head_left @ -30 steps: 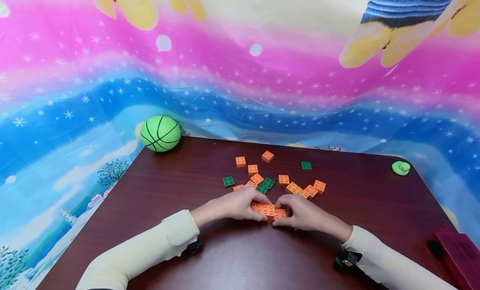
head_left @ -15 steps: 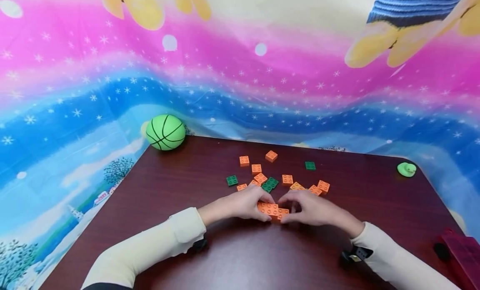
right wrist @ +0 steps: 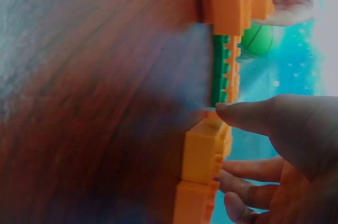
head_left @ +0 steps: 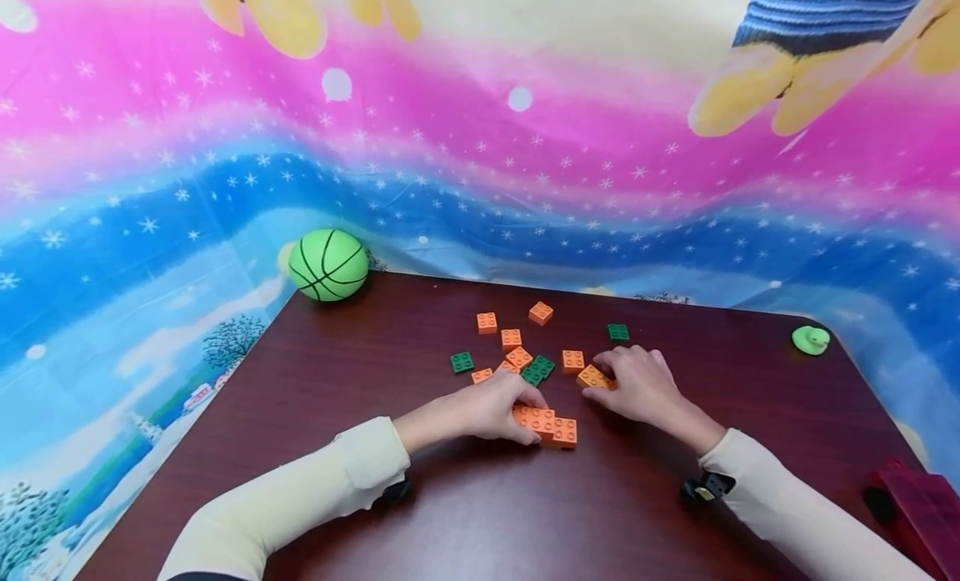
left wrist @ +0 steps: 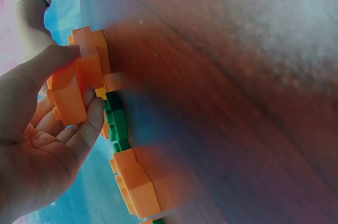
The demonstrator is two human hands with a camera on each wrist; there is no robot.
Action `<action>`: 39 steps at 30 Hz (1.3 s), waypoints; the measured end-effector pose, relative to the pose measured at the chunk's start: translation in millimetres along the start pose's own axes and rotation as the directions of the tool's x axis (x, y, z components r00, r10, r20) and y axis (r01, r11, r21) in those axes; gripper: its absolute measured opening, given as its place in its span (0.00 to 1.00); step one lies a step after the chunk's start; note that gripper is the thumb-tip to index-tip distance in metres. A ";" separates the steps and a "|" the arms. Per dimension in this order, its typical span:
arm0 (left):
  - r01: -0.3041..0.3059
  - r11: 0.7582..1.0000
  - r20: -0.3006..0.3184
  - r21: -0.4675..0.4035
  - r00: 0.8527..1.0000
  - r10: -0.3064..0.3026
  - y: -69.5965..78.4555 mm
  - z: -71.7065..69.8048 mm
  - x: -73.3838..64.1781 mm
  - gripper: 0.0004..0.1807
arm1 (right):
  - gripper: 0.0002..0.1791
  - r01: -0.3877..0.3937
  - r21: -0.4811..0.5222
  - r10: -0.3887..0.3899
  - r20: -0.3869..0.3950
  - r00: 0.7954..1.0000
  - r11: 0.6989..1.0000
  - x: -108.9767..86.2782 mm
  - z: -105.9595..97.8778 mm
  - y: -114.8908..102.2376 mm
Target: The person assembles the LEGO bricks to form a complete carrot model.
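Observation:
My left hand (head_left: 487, 408) grips a stack of joined orange building bricks (head_left: 564, 432) near the middle of the table, thumb on the near side. In the left wrist view the stack (left wrist: 70, 102) is stepped, one brick jutting past another. My right hand (head_left: 636, 383) is at a yellow-orange brick (head_left: 592, 378), its thumb and fingers spread about it. In the right wrist view, the thumb stands apart from that yellow-orange brick (right wrist: 200, 152), and the fingers are behind it. An orange brick (right wrist: 193, 200) lies beside it, hidden by the hand in the head view.
Several loose orange bricks (head_left: 511, 339) lie beyond the hands, with a double green brick (head_left: 537, 369) and small green ones (head_left: 462, 362) among them. A green ball (head_left: 328, 265) sits at the far left corner, a green toy duck (head_left: 811, 340) at the far right.
The right hand has left the orange stack and moved away and to the right, to the yellow-orange brick. The left hand keeps its grip on the stack.

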State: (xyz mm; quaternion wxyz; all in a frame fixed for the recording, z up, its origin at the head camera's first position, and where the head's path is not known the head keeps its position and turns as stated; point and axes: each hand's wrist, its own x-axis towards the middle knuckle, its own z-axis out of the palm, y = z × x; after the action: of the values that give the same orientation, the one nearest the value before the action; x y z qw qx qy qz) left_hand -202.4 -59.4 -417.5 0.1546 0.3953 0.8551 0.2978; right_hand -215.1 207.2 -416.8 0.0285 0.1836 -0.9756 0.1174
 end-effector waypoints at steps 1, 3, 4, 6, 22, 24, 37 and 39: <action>0.004 1.000 0.003 -0.001 1.000 -0.004 0.3 -0.2 0.1 0.16 | 0.29 0.000 -0.007 0.000 -0.002 1.000 1.000 0.6 1.9 0.9; 0.013 1.000 0.010 0.000 1.000 -0.013 0.8 -0.3 0.4 0.17 | 0.27 0.005 -0.010 -0.005 0.000 1.000 1.000 1.9 4.9 2.6; 0.019 1.000 0.012 -0.001 1.000 -0.019 1.0 -0.4 0.4 0.17 | 0.25 0.011 -0.007 -0.011 0.004 1.000 1.000 2.6 6.0 3.5; 0.030 1.000 0.014 -0.005 0.999 -0.030 1.5 -0.7 0.2 0.18 | 0.24 0.026 0.003 -0.026 0.008 1.000 1.000 3.4 7.4 4.9; 0.012 1.000 0.010 0.017 1.000 -0.012 2.8 1.7 -1.0 0.16 | 0.25 0.284 0.249 -0.264 -0.113 0.958 0.926 -10.9 -27.0 -9.0; 0.009 1.000 0.012 0.014 1.000 -0.009 2.2 3.2 -1.6 0.16 | 0.24 0.301 0.270 -0.285 -0.098 0.953 0.915 -15.4 -29.4 -13.6; -0.003 0.999 -0.003 0.044 1.000 0.003 1.2 1.6 -0.4 0.15 | 0.19 0.348 0.323 -0.395 0.090 0.914 0.880 -30.5 -20.1 -31.4; -0.001 0.999 -0.004 0.045 1.000 0.001 1.1 1.2 -0.8 0.15 | 0.19 0.330 0.328 -0.381 0.101 0.919 0.885 -30.7 -17.6 -31.9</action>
State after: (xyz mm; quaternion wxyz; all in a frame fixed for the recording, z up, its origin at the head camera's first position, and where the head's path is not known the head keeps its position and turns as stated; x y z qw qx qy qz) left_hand -200.6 -59.0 -417.8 0.1439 0.3984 0.8617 0.2795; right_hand -174.7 193.4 -395.7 -0.0587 0.3709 -0.8942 0.2438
